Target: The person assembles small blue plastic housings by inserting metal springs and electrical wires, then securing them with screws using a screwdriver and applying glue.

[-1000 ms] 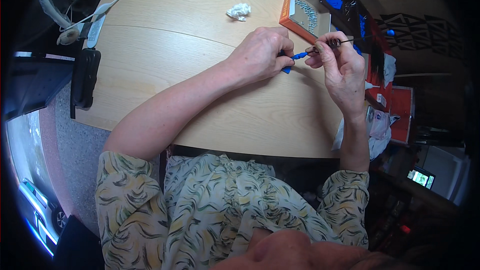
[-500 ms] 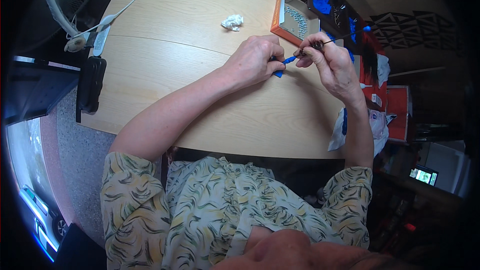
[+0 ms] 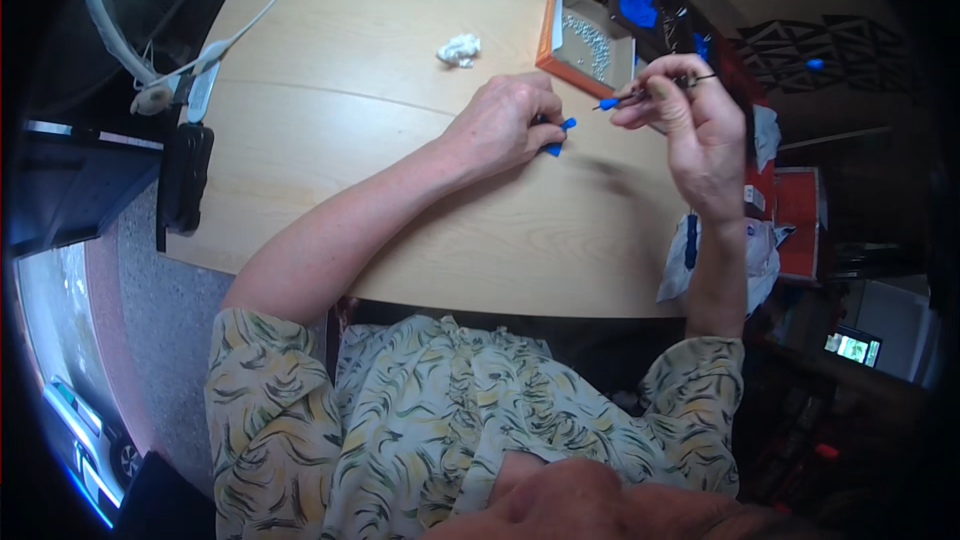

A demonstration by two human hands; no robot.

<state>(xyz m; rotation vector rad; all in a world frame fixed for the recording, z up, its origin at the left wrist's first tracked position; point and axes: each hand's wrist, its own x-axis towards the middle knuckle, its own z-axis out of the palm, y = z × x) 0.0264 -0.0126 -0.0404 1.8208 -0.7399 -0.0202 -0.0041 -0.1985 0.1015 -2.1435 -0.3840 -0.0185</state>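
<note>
Since half a second ago the hands have parted: the left hand (image 3: 510,120) now rests on the counter (image 3: 400,140) at upper centre, its grip closed on one small blue piece (image 3: 556,137). The right hand (image 3: 690,125) has lifted right of it, grip pinched on one thin blue-tipped tool (image 3: 640,93). One orange tray (image 3: 585,40) of small silvery parts and one crumpled white wad (image 3: 459,49) lie above.

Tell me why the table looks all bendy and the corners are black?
In the head view, the fisheye lens curves the wooden table edge and leaves a black rim around the picture; light is soft and even, with a faint shadow under the right hand; the left hand looks sharp, not blurred.
</note>
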